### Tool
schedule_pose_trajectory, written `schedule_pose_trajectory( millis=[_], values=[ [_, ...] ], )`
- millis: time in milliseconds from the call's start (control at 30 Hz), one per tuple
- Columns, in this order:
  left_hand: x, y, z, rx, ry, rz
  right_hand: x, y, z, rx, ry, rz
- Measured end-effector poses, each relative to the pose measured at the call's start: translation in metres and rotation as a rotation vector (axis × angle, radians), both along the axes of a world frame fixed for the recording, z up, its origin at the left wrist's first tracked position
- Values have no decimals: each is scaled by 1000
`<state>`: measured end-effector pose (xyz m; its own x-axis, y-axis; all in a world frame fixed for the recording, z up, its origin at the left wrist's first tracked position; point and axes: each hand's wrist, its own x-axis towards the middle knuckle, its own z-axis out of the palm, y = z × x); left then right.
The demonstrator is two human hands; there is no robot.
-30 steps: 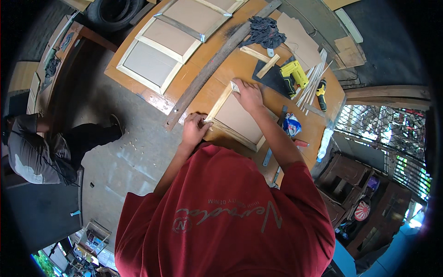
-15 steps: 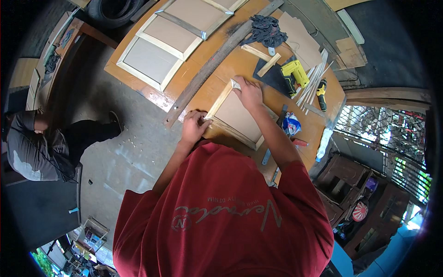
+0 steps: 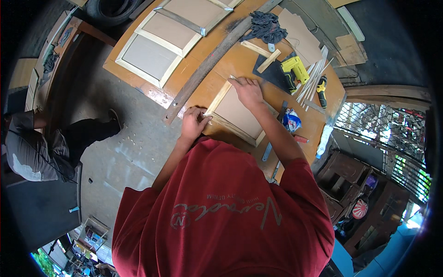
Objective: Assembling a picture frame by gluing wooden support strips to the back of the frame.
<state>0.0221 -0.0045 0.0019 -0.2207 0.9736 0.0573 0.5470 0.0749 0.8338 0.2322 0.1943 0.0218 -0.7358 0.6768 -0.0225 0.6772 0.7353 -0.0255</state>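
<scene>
A light wooden frame [image 3: 234, 129] with a beige panel [image 3: 236, 112] inside it lies on the orange-brown table, close to my chest. At its near left corner, my left hand [image 3: 194, 123] is closed, with thumb and fingers pinching the wood. My right hand [image 3: 249, 93] reaches across to the far corner, its fingers bent over the rail there. My right forearm passes above the frame's right side and hides part of it. Under my fingertips, the corner joints are mostly covered.
A long dark wooden bar [image 3: 207, 69] crosses the table [image 3: 138, 84]. Beyond it lie larger joined frames [image 3: 146, 54]. To the right are a yellow power tool [image 3: 296, 70], thin white strips [image 3: 312, 79], a dark rag [image 3: 265, 27] and a metal ruler [image 3: 266, 152]. Another person [image 3: 37, 147] is at left.
My right hand has slid slightly left over the far corner, covering a pale patch that showed there. My left hand keeps its hold, and the frame has hardly moved.
</scene>
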Motion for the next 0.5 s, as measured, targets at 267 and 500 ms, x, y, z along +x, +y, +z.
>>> schedule_pose_trajectory(
  millis=[267, 500],
  values=[
    [1, -1, -2, 9, 12, 1, 3, 1, -3, 17, -11, 29],
    [1, -1, 0, -20, 1, 3, 3, 1, -4, 32, -8, 37]
  ],
)
